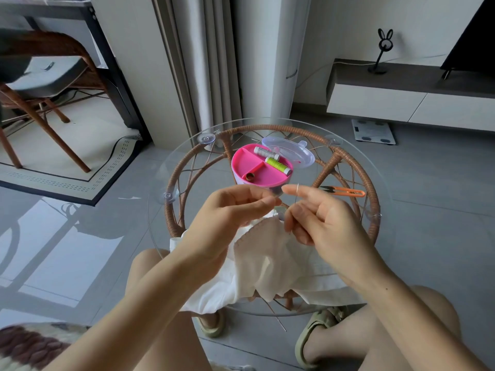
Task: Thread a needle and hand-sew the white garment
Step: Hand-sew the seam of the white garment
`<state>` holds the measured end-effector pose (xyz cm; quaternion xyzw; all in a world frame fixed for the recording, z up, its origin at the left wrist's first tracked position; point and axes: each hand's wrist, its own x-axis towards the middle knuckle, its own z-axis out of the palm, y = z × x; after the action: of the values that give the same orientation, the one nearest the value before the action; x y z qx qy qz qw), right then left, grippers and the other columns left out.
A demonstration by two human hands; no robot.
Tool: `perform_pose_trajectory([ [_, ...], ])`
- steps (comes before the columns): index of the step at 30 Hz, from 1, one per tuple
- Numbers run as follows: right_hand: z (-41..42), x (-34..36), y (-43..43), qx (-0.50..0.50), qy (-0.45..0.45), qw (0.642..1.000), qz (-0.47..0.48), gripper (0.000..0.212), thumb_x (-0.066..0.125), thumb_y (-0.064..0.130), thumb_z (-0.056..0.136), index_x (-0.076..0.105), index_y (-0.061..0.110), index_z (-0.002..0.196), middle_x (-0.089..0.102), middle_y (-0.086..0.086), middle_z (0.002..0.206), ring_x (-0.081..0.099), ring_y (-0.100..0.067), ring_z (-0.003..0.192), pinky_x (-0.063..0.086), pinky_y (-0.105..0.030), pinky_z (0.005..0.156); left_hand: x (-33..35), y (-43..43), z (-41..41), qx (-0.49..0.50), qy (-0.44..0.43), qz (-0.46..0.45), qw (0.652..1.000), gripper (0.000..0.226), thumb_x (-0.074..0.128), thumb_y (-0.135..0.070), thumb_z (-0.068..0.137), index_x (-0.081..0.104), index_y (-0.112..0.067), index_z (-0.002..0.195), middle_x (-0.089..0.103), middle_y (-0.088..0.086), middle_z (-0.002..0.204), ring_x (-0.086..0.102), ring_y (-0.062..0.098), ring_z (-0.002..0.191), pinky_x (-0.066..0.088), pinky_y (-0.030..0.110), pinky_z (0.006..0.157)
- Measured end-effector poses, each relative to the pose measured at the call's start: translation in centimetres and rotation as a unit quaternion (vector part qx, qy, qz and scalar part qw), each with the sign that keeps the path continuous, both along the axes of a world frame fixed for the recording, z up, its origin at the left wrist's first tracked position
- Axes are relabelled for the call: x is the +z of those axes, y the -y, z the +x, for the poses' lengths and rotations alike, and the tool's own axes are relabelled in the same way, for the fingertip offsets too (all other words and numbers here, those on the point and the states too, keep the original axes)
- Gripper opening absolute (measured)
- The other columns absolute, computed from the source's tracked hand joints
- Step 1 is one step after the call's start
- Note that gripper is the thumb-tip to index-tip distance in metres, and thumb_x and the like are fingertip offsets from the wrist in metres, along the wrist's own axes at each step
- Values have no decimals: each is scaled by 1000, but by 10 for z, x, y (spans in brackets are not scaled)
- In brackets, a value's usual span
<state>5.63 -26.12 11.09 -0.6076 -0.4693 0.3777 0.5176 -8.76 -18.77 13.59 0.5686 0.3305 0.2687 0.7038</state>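
step: threading, sewing not begun | right hand (325, 218) fingers pinch needle (296, 195) upright | left hand (233, 210) fingers pinched, thread unclear | garment (265, 266) desk 6 o'clock | kit (261, 167) 12 o'clock

table top (187, 167): clear glass | garment (267, 253): matt cloth | box (249, 159): glossy plastic

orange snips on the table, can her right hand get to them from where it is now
Probably yes. The orange snips lie bare on the glass table, just beyond the right hand, with nothing between them. But that hand is pinching the needle, so it would need to free its fingers first.
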Motion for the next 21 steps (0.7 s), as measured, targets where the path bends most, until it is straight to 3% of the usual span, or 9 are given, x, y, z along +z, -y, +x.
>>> perform_pose_trajectory([
  [4,0,0,-2,-17,82,996,-28,16,52,2,93,56,17,90,63,1,57,51,0,47,36,-15,54,2,1,-1,9,-37,48,998,8,65,-10,81,69,-10,74,63,-7,61,55,3,60,42,9,60],
  [8,-2,5,-3,-23,117,991,-53,20,59,6,89,69,20,79,61,9,52,53,2,49,37,-7,51,2,1,-1,10,-75,86,993,15,65,-13,85,71,-15,71,68,-5,66,59,5,65,44,10,62],
  [16,0,14,-4,17,142,984,-105,28,62,4,84,71,26,69,63,12,55,56,-3,57,46,-22,62,4,-4,0,21,-155,161,975,13,69,-9,82,71,-15,70,71,8,78,61,11,70,48,27,74],
  [21,2,14,-4,41,160,982,-88,28,62,3,84,70,24,69,60,3,55,54,-11,58,47,-30,60,10,-7,-1,3,-170,126,977,13,70,-12,81,70,-16,69,68,0,72,58,5,65,45,21,72],
])
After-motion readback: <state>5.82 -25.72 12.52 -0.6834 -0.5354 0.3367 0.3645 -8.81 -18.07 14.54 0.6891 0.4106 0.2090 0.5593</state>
